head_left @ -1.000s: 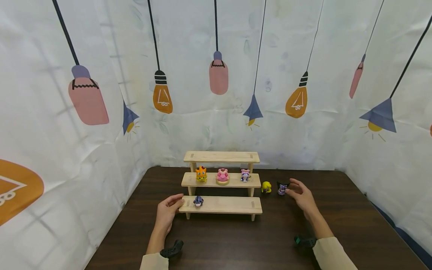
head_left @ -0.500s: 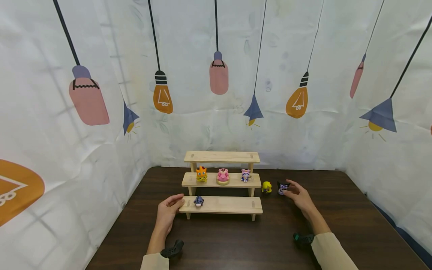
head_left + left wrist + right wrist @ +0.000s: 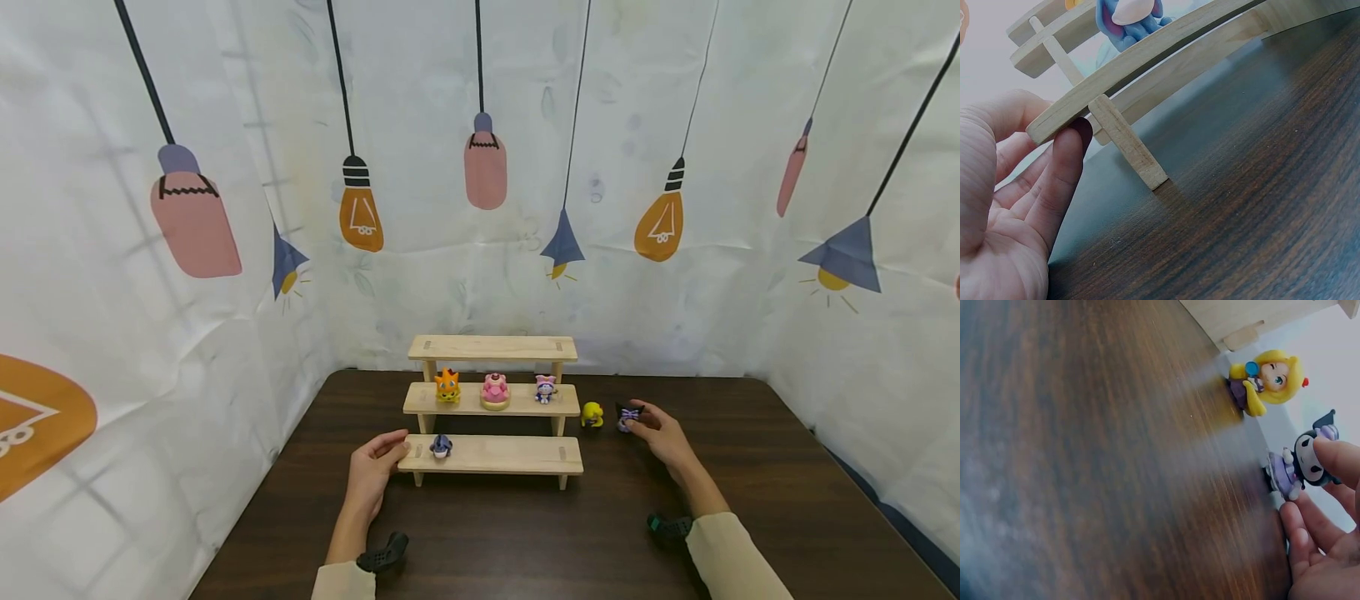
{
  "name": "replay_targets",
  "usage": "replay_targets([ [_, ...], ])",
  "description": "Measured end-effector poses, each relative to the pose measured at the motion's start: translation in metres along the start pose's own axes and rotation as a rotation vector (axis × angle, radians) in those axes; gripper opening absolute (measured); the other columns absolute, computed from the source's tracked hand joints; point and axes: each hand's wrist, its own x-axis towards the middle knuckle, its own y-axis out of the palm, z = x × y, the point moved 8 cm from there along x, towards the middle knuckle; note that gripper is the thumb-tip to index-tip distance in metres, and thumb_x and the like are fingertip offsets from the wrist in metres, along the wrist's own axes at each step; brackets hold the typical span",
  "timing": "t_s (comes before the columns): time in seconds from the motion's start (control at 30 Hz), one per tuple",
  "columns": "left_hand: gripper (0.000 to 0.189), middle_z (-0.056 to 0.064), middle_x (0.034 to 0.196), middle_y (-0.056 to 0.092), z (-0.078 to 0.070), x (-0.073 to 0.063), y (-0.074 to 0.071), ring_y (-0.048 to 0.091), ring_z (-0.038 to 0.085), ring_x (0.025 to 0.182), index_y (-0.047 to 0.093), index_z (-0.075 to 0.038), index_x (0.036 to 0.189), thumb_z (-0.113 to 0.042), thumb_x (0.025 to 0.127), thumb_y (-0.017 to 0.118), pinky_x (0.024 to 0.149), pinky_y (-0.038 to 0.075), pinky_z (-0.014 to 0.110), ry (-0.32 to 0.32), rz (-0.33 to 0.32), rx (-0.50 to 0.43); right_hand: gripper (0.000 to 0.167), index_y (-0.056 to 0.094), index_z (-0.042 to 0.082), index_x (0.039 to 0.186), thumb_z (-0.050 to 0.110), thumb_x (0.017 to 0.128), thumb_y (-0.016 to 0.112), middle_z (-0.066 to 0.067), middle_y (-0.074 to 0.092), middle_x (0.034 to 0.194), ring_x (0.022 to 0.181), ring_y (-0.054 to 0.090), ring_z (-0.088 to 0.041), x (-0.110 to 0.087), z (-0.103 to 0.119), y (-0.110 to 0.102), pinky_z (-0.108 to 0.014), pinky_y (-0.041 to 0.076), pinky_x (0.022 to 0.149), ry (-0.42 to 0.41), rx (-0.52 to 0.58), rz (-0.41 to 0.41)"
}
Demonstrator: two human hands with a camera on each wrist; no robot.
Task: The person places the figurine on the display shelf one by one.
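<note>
My left hand (image 3: 369, 475) pinches the left end of the bottom step of a three-step wooden display stand (image 3: 491, 456). In the left wrist view, fingers curl under the board's corner (image 3: 1054, 122) close to the front leg. At the right, my right hand (image 3: 666, 437) grips a small black-and-purple figurine (image 3: 1283, 474) with pointed black ears. The thumb lies across its head, and its feet are at the tabletop. A yellow-haired doll figurine (image 3: 1272, 380) in a dark skirt stands beside it, between the held figurine and the stand.
A blue donkey figurine (image 3: 441, 447) sits on the bottom step's left. On the middle step stand an orange figurine (image 3: 447, 387), a pink one (image 3: 495, 392) and a pink-and-purple one (image 3: 545, 389). A printed white curtain (image 3: 450, 283) hangs behind the dark wooden table (image 3: 495, 542).
My right hand has shifted slightly left and closer around the black-and-purple figurine. My left hand and the stand keep their places.
</note>
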Motion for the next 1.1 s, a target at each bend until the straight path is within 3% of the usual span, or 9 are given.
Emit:
replay_targets([
  [0.57, 0.038, -0.002, 0.097, 0.072, 0.0008, 0.0001, 0.0005, 0.065, 0.008, 0.079, 0.066, 0.009, 0.126, -0.007, 0.093, 0.073, 0.066, 0.056, 0.022, 0.019, 0.006, -0.019, 0.055, 0.045, 0.01, 0.154, 0.032, 0.105, 0.059, -0.029, 0.044, 0.153, 0.141, 0.044, -0.044, 0.0005, 0.0011, 0.0015, -0.059, 0.041, 0.112, 0.009, 0.004, -0.034],
  [1.1, 0.038, -0.002, 0.102, 0.073, -0.0008, -0.0009, 0.0009, 0.066, 0.008, 0.083, 0.066, 0.005, 0.129, -0.01, 0.095, 0.072, 0.069, 0.056, 0.023, -0.007, 0.005, -0.006, 0.055, 0.047, 0.011, 0.153, 0.034, 0.105, 0.059, -0.026, 0.047, 0.151, 0.137, 0.047, -0.04, 0.0022, -0.0023, 0.0007, -0.056, 0.042, 0.111, 0.021, 0.008, -0.047],
])
